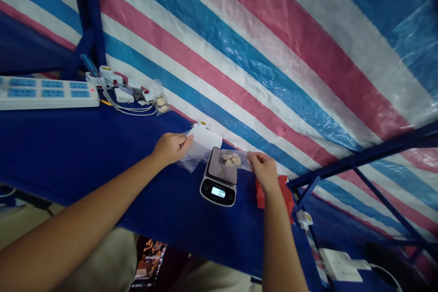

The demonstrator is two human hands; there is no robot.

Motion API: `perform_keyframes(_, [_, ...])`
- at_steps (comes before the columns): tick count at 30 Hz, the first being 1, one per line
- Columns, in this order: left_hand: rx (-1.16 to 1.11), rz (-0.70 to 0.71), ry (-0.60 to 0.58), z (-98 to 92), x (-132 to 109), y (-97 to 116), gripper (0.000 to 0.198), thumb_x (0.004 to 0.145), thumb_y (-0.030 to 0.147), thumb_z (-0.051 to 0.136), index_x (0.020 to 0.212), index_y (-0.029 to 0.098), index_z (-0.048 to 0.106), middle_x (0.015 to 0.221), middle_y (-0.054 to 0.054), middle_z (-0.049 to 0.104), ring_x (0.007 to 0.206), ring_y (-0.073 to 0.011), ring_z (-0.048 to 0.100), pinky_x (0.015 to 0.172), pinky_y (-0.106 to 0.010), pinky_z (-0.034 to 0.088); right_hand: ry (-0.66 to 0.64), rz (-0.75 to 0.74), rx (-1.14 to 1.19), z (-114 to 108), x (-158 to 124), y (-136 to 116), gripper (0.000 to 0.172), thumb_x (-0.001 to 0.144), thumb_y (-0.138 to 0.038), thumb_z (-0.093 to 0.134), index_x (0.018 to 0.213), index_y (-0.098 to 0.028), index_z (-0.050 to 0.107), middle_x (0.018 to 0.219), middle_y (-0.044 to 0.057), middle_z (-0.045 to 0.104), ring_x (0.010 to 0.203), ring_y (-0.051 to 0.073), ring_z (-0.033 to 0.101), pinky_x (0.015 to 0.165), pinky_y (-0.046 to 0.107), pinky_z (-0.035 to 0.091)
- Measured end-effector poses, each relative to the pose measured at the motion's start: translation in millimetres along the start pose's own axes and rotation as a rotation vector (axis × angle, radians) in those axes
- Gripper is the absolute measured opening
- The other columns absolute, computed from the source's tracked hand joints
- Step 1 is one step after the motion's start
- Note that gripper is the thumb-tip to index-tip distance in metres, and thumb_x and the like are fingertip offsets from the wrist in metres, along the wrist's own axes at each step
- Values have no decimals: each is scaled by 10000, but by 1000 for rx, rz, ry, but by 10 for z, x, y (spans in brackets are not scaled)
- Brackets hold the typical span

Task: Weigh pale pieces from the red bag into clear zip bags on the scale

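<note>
A small digital scale (pixel 219 197) with a lit display stands on the blue table. Over its plate lies a clear plastic bag (pixel 243 159) holding several pale pieces (pixel 232 160). My right hand (pixel 263 168), fingers pinched, grips the bag's right end. To the left of the scale, my left hand (pixel 173 147) is closed on clear plastic (pixel 196 153), which stretches toward the scale. White paper (pixel 207 137) lies behind that plastic. Whether the plastic in both hands is one piece, I cannot tell.
Red plastic (pixel 285 194) lies beside my right wrist. A power strip (pixel 48 93), a screwdriver (pixel 89 65), white cables (pixel 133 110) and a small bag of pale pieces (pixel 162 102) are at the back left. Striped sheeting (pixel 212 54) rises behind the table.
</note>
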State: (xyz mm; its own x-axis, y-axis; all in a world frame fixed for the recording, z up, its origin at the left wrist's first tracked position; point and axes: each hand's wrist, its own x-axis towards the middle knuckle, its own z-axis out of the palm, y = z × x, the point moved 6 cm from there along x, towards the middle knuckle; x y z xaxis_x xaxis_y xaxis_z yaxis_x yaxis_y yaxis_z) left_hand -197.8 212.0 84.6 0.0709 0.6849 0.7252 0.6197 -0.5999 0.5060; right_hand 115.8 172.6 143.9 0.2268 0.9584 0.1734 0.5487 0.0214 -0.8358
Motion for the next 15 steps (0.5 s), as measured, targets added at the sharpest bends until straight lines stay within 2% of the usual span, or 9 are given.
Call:
perform_keyframes(3, [2, 10, 11, -13, 0, -12, 532, 960, 361, 459, 463, 181, 400, 445, 7, 406, 439, -98, 384, 519, -294, 228, -38, -103, -175, -109, 61, -367, 404, 784, -554, 684, 744, -156, 737, 573, -6, 623, 495, 129, 490, 508, 266, 356])
perform_keyframes(5, [7, 16, 25, -27, 0, -19, 534, 962, 363, 458, 463, 181, 403, 444, 6, 407, 444, -99, 385, 521, -297, 221, -27, -118, -254, -175, 100, -531, 407, 792, -557, 680, 769, -156, 749, 606, 7, 652, 503, 137, 518, 515, 272, 372])
perform_keyframes(8, [9, 25, 44, -46, -1, -18, 544, 974, 369, 453, 466, 179, 409, 444, 5, 411, 448, -99, 386, 524, -298, 215, -1, -55, -206, -229, 132, -551, 413, 762, -574, 705, 751, -163, 741, 593, 2, 643, 467, 131, 511, 477, 266, 352])
perform_keyframes(10, [6, 37, 56, -54, -4, -9, 550, 977, 367, 454, 462, 178, 407, 439, 7, 407, 440, -97, 371, 523, -299, 208, 4, 35, -113, -224, 94, -361, 431, 738, -597, 718, 689, -169, 709, 515, -14, 585, 422, 119, 466, 438, 256, 307])
perform_keyframes(12, [7, 46, 66, -57, -5, -1, 551, 976, 360, 459, 459, 177, 408, 435, 7, 409, 434, -96, 358, 521, -301, 203, -11, 144, -53, -186, -23, -29, 482, 719, -643, 719, 613, -177, 656, 436, -23, 517, 390, 111, 429, 413, 245, 271])
perform_keyframes(15, [15, 49, 76, -58, -3, 9, 541, 970, 350, 468, 459, 179, 418, 437, 6, 417, 435, -98, 354, 520, -300, 202, 2, 299, 12, -128, -327, 558, 575, 639, -741, 735, 642, -170, 657, 490, -6, 560, 386, 112, 445, 375, 230, 246])
